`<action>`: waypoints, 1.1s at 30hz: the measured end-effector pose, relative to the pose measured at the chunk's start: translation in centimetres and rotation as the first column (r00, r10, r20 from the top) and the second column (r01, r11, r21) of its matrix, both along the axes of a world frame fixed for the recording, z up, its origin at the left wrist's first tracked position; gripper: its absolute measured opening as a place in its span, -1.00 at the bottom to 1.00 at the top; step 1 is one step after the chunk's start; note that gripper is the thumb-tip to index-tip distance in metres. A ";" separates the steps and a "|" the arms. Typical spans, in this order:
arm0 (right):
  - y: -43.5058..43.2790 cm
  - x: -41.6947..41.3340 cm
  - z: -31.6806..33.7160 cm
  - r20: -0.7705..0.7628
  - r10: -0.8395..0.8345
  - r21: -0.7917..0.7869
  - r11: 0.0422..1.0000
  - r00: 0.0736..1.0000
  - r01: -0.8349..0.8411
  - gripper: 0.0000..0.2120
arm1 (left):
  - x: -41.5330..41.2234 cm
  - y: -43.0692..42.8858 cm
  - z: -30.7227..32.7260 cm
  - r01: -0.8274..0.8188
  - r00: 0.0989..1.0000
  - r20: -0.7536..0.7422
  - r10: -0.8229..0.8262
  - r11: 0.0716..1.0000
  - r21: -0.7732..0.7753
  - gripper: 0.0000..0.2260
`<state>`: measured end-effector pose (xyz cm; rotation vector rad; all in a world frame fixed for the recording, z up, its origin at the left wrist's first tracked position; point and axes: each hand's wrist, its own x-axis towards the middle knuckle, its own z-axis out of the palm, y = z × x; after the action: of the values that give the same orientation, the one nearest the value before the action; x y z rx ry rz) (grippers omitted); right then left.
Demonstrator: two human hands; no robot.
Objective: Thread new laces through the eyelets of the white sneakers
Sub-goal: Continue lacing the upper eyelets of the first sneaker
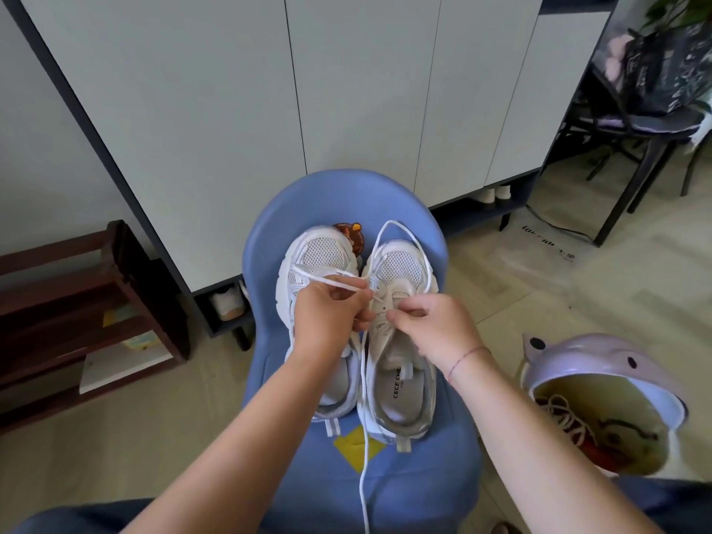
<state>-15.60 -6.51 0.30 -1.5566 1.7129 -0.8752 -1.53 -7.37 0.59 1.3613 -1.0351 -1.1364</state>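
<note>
Nearest the person, a white lace (363,475) hangs straight down over the front edge of the blue chair (269,233), past a yellow sticker (354,445) on the seat. Both forearms reach forward over the seat to the pair of white shoes, which stand side by side with heels towards the person and toes towards the chair back.

The left hand (331,314) sits over the middle of the left sneaker (319,256), its fingers curled round lace strands that run slantwise across that shoe's front. The right hand (431,329), with a thin red bracelet (468,356) at the wrist, is over the right sneaker (400,267). Its thumb and forefinger are pinched on a short bit of lace at the eyelet row, the other fingers bent loosely behind. Further on, a long loop of lace arches over the right sneaker's toe and comes down its outer side.

On the floor to the right stands a lilac bin (601,360) with its lid tipped up and tangled cords inside. To the left is a dark wooden rack (115,271). Behind the chair runs a white cupboard (346,90), and in the far right corner a black chair (647,148) carries a dark bag (662,71).
</note>
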 end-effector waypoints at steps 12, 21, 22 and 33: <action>0.0 0.2 -1.3 0.486 -0.072 0.177 0.984 0.871 -0.017 -0.67 | 0.3 -0.6 -0.4 0.032 0.993 0.117 -0.033 0.999 0.010 -0.92; -0.4 -0.8 -1.8 0.576 -0.079 0.234 0.970 0.814 -0.072 -0.64 | -0.5 -0.6 -0.6 -0.039 0.980 0.194 0.046 0.998 -0.039 -0.95; -0.4 -1.0 -1.8 0.579 -0.081 0.240 0.968 0.811 -0.075 -0.64 | -0.6 -0.6 -0.7 -0.047 0.975 0.213 0.057 0.997 -0.055 -0.94; -0.7 -1.0 -1.9 0.596 -0.056 0.235 0.966 0.801 -0.108 -0.61 | -1.8 -0.3 -0.9 -0.064 0.935 0.342 0.094 0.993 -0.099 -0.79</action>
<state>-16.59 -7.18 -1.64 -0.9755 1.2701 -0.9565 -3.28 -7.67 -0.32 1.5529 -1.2524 -0.7965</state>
